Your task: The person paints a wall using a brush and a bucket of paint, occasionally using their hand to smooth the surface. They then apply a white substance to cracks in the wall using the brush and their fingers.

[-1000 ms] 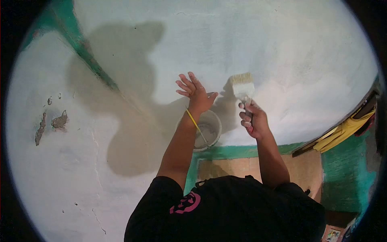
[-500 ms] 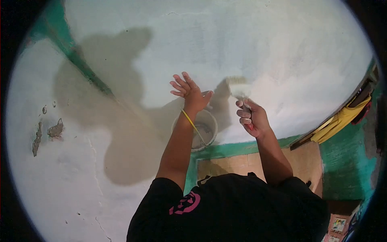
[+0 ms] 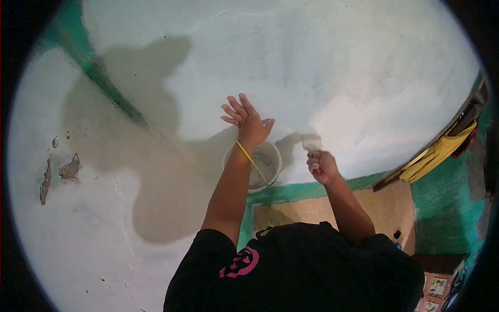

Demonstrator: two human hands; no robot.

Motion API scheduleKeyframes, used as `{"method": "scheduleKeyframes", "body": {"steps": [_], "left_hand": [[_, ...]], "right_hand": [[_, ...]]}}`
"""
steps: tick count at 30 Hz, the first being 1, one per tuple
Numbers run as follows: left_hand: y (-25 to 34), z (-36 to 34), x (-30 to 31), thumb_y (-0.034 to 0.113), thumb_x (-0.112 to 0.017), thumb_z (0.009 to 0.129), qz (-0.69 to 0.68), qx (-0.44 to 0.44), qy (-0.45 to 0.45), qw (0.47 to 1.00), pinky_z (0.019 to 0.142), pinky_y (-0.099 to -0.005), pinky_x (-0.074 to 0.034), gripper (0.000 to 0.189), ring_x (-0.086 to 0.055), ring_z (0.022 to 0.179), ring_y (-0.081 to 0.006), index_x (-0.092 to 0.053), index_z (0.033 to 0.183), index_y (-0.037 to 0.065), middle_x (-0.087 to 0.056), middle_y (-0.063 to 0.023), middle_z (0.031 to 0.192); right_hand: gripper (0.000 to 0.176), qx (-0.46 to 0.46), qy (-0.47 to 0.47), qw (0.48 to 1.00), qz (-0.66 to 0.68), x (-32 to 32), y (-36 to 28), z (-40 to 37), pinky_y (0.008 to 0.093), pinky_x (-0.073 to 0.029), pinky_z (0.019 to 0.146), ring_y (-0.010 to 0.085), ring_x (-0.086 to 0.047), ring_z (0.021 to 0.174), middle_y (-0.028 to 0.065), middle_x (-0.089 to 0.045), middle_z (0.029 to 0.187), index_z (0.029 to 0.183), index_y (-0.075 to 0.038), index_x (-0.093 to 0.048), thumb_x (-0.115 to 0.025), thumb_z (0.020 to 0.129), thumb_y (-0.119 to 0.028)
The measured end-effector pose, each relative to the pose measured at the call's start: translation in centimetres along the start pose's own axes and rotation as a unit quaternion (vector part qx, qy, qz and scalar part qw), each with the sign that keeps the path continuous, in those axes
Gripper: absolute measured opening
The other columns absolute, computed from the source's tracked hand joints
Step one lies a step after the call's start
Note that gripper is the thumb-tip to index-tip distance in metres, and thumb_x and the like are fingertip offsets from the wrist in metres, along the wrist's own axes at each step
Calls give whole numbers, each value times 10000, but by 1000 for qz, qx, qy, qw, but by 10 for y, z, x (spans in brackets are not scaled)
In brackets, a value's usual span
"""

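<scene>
Right hand (image 3: 322, 165), right of centre: fingers locked round the brush (image 3: 312, 142)! | Left hand (image 3: 250, 126), mid-frame: fingers spread, gripping nothing | Bucket (image 3: 279, 161) just below, handle (image 3: 253, 163) across that arm (image 3: 227, 187); a dip could slide it off, spilling

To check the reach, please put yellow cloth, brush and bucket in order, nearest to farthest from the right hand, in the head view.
1. Brush, gripped in the right hand.
2. Bucket, to the hand's left.
3. Yellow cloth, farther off, right side.
</scene>
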State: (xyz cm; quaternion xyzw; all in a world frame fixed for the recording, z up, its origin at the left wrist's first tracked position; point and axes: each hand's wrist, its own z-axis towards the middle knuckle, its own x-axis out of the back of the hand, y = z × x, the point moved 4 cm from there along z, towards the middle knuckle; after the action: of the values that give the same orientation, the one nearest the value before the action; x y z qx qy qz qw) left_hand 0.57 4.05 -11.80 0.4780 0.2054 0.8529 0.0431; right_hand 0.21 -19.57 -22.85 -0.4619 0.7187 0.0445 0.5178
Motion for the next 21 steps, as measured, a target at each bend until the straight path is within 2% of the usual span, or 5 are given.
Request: {"method": "scheduleKeyframes", "body": {"steps": [3,7,13,17,21], "left_hand": [[0,0,-2,414,-756,680,0,8,3,1000,893,-703,185,1302,360,1183,-581,259,1334,-75,336,-398,1321],[0,0,-1,411,-757,677,-14,-17,31,999,890,-707,181,1297,364,1176,-587,244,1339,-81,335,-399,1321],[-1,-1,-4,409,-753,682,3,-27,36,999,881,-723,165,1287,371,1170,-587,236,1338,-91,339,-398,1319],[-1,0,-3,415,-743,691,6,-24,28,999,882,-724,161,1275,369,1169,-590,229,1340,-94,336,-402,1317],[0,0,-3,407,-742,692,13,-12,24,1000,884,-725,157,1260,355,1175,-595,209,1345,-100,323,-408,1320]], "right_hand": [[94,104,-70,989,-77,-91,-33,-65,166,-246,341,45,-324,480,6,-457,797,979,-87,-472,-444,913,-148],[131,202,-212,948,-122,-121,-49,-85,164,-241,336,45,-320,482,4,-463,846,1040,-112,-467,-450,916,-151],[107,66,-29,992,-101,-31,1,-25,166,-228,300,53,-308,477,12,-466,828,997,-99,-468,-440,925,-173],[75,-67,-1,992,109,51,40,29,161,-246,330,55,-312,469,1,-430,720,897,-76,-480,-418,886,-117],[136,12,-21,999,27,-22,8,-11,164,-255,320,46,-310,469,-16,-401,676,859,-13,-480,-412,894,-126]]}}
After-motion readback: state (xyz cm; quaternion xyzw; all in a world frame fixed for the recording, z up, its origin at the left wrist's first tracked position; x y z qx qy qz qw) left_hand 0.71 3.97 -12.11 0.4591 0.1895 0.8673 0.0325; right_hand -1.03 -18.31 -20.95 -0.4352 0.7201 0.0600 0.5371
